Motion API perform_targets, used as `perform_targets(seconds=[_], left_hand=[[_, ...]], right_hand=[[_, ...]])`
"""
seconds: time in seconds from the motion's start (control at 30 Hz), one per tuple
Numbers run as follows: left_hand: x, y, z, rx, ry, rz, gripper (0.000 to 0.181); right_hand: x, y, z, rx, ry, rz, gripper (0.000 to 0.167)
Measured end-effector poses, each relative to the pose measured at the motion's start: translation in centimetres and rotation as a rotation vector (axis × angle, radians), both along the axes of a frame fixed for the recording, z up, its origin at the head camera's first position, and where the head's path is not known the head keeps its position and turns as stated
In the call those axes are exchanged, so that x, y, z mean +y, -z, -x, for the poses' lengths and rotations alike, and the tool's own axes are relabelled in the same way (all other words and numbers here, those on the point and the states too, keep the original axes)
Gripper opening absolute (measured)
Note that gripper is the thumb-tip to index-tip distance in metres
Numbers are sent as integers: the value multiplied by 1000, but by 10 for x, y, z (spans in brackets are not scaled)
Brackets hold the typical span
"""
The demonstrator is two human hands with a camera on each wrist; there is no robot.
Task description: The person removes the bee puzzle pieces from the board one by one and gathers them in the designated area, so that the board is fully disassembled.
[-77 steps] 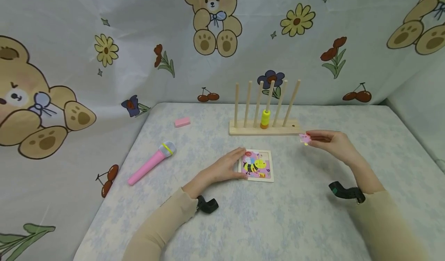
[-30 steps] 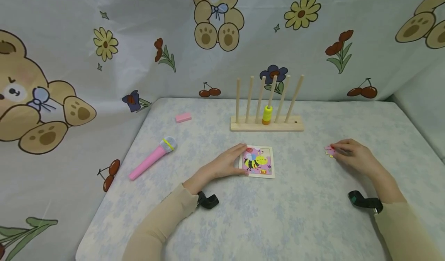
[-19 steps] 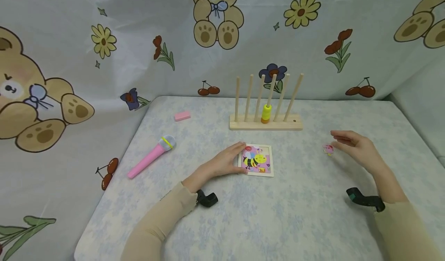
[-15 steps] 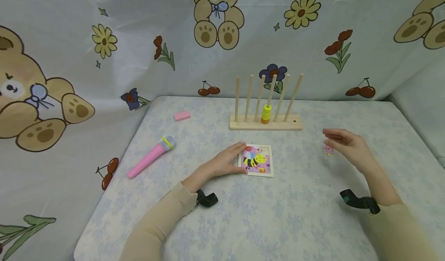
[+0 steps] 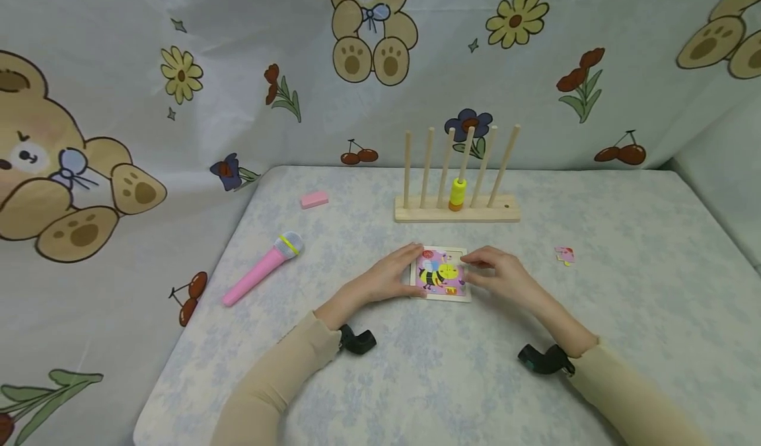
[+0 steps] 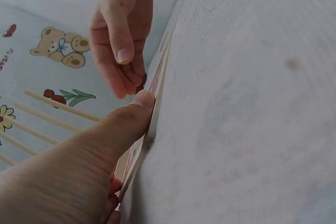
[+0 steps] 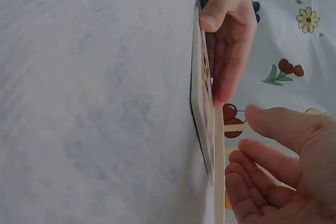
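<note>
Bee puzzle (image 5: 438,278), in its pale wooden frame, lies flat at the centre of the head view, with a bare patch at its upper right corner. The left hand (image 5: 388,277) holds the frame's left side between thumb and fingers, unchanged from half a second ago. The right hand (image 5: 505,279), then above the loose pink piece (image 5: 565,255), now stands at the puzzle's right edge. Its thumb and fingers are moderately spread and grasp nothing; whether the fingertips touch the frame cannot be told. The loose piece lies alone on the table (image 5: 380,380), right of centre, well apart from the puzzle. With one piece set aside and the right hand free, attention appears to have returned to the framed picture, which is seemingly incomplete. Behind, at upper centre, stands a peg rack (image 5: 425,213) bearing yellow beads (image 5: 457,192); a pink microphone (image 5: 258,274) and a pink block (image 5: 314,199) lie at left.
</note>
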State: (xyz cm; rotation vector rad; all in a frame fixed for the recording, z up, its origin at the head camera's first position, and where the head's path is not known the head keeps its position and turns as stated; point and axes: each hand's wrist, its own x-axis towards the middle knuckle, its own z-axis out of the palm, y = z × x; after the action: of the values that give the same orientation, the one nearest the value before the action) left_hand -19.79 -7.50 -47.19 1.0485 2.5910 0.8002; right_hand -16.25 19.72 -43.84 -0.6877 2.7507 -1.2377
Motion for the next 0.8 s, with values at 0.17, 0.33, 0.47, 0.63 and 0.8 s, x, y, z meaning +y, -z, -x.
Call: perform_targets(seconds=[0.17,0.33,0.47,0.63,0.8], left_hand=[[2,0,-1,-4,-2,8,95],[3,0,-1,6,-1,1,95],[2,0,-2,6,-4,-1,94],[1,0,-1,6,-6,3,94],[1,0,-1,7,-6,0,94]], right_hand=[[-6,7,3,16,-3,-8,28],[-6,13,5,25,22,-49,30],[-5,16,6,36,31,-76,33],[-3,18,7,45,17,-73,30],[-4,18,10,37,-1,-61,24]])
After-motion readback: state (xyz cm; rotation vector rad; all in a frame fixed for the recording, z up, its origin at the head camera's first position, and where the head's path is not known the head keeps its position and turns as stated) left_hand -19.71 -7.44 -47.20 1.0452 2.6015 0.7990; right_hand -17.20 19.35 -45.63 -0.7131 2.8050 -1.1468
